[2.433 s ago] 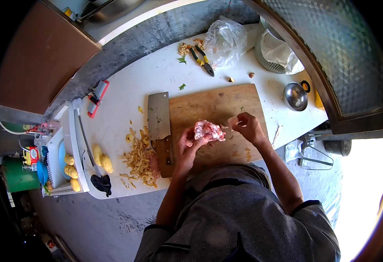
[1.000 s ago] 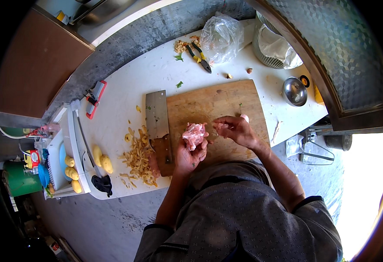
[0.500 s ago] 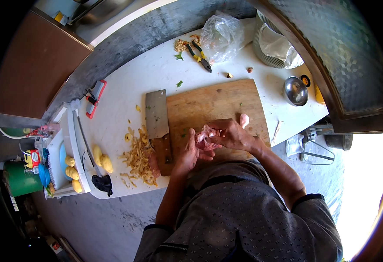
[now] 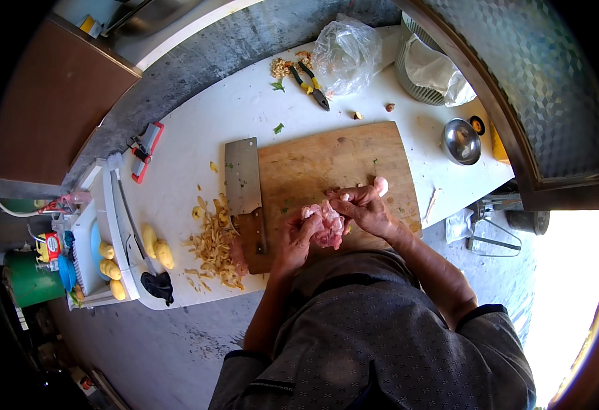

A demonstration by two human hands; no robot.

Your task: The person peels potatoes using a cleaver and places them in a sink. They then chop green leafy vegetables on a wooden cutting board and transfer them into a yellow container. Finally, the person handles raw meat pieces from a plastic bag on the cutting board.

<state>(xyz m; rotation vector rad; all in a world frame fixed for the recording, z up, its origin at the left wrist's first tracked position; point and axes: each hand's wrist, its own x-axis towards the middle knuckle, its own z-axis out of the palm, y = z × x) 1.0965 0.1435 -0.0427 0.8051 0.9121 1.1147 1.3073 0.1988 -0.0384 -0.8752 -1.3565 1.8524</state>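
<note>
My left hand (image 4: 294,240) grips a pink piece of raw meat (image 4: 328,229) by its left side, thumb on top. My right hand (image 4: 371,215) is closed in a pinch at the meat's upper right edge. A small whitish bit shows at its fingertips, too small to name. Both hands are over the near part of a wooden cutting board (image 4: 327,160). Just beyond my right hand lies a rounded, pale pink piece (image 4: 380,186). A cleaver (image 4: 243,178) rests along the board's left side, blade pointing away from me.
Left of the cleaver is a heap of peelings (image 4: 214,246), with peeled potatoes (image 4: 156,246) farther left. Pliers (image 4: 310,87) and a clear plastic bag (image 4: 347,56) lie beyond the board. A metal bowl (image 4: 461,142) stands at the right, a red-edged tool (image 4: 147,152) at the far left.
The meat has been turned and spread, so more of it shows. My right hand has shifted slightly from on top of the meat to its upper right edge.
</note>
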